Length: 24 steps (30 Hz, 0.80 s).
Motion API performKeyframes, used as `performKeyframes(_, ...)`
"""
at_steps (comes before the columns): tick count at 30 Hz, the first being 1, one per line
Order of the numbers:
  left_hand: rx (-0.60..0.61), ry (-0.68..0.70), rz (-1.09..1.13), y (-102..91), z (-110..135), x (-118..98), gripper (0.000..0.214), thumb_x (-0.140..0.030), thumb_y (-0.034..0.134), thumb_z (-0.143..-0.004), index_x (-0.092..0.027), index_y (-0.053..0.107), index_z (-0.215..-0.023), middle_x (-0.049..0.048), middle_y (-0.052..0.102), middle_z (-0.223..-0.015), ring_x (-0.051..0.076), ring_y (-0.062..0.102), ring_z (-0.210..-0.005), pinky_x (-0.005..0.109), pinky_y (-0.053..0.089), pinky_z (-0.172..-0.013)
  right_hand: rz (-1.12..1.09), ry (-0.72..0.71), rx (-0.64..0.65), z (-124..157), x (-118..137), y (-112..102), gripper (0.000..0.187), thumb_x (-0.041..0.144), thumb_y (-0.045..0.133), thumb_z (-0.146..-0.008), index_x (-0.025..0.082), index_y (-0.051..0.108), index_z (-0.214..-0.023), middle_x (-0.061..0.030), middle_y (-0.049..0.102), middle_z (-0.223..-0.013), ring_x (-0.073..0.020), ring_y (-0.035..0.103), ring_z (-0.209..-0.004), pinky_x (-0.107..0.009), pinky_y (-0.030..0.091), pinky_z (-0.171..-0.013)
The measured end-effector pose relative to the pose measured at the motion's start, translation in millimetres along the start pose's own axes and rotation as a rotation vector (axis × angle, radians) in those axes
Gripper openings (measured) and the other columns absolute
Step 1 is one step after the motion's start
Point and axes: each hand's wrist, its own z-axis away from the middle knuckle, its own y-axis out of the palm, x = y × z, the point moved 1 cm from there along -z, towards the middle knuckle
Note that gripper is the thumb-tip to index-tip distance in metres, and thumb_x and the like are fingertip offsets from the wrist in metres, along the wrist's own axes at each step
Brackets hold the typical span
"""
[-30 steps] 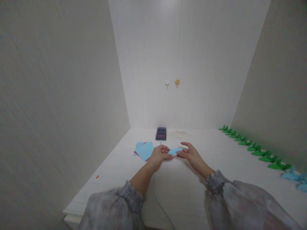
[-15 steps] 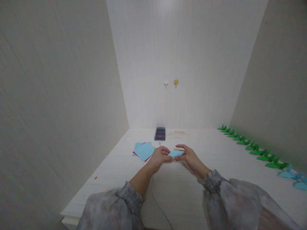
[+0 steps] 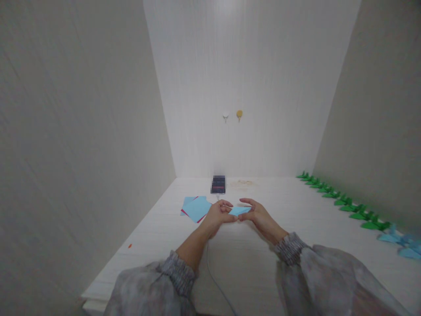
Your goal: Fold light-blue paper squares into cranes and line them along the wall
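Note:
A small folded piece of light blue paper (image 3: 239, 210) is held between both hands just above the white table (image 3: 289, 210). My left hand (image 3: 217, 216) pinches its left end with curled fingers. My right hand (image 3: 258, 215) grips its right end, thumb on top. Both sleeves are grey and gathered at the wrist.
A stack of light blue and red paper sheets (image 3: 195, 207) lies left of my hands. A dark phone (image 3: 219, 184) stands near the back wall, its cable (image 3: 213, 272) running toward me. Green folded paper shapes (image 3: 342, 202) line the right wall, with blue ones (image 3: 399, 245) nearer. Two wall hooks (image 3: 232, 116) hang above.
Both hands have kept hold of the blue paper and shifted slightly left in view as the camera drifted; the right fingers closed further over the paper's end.

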Motion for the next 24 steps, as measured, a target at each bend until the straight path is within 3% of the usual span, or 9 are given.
performKeyframes(5, -0.011, -0.013, -0.044, -1.8, -4.1, 6.8, 0.044, -0.012, 0.071, -0.042, -0.013, 0.048, -0.079, 0.0003, 0.058, -0.062, 0.013, 0.056, -0.056, 0.026, 0.042, -0.058, 0.008, 0.030, 0.056, 1.9, 0.4, 0.5, 0.047, 0.013, 0.063, -0.050, 0.014, 0.049, -0.095, 0.0016, 0.060, -0.064, -0.0126, 0.056, -0.055, -0.027, 0.043, -0.060)
performKeyframes(13, 0.002, -0.038, -0.028, 1.6, -1.7, 1.7, 0.044, -0.014, 0.073, -0.040, -0.013, 0.048, -0.077, 0.0014, 0.059, -0.063, 0.015, 0.058, -0.059, 0.028, 0.043, -0.061, 0.018, -0.015, -0.016, -0.1, -3.5, -1.5, 0.053, 0.011, 0.064, -0.047, 0.014, 0.046, -0.097, 0.0039, 0.058, -0.057, -0.0121, 0.054, -0.046, -0.026, 0.042, -0.053)
performKeyframes(20, 0.038, -0.019, 0.057, 3.2, 2.8, -8.4, 0.049, -0.016, 0.072, -0.046, -0.014, 0.047, -0.088, 0.0038, 0.062, -0.069, 0.016, 0.059, -0.067, 0.031, 0.042, -0.070, -0.011, -0.071, -0.026, 2.0, 2.1, -1.2, 0.051, 0.018, 0.063, -0.052, 0.015, 0.047, -0.100, 0.0023, 0.058, -0.060, -0.0133, 0.056, -0.054, -0.028, 0.043, -0.062)
performKeyframes(24, 0.047, -0.020, 0.069, 3.1, 2.1, -7.9, 0.047, -0.014, 0.072, -0.046, -0.014, 0.045, -0.086, 0.0024, 0.061, -0.065, 0.016, 0.060, -0.064, 0.033, 0.043, -0.068, -0.019, -0.080, -0.024, 3.5, 2.4, 0.6, 0.047, 0.017, 0.063, -0.052, 0.017, 0.049, -0.097, 0.0025, 0.058, -0.060, -0.0131, 0.056, -0.055, -0.027, 0.042, -0.061)
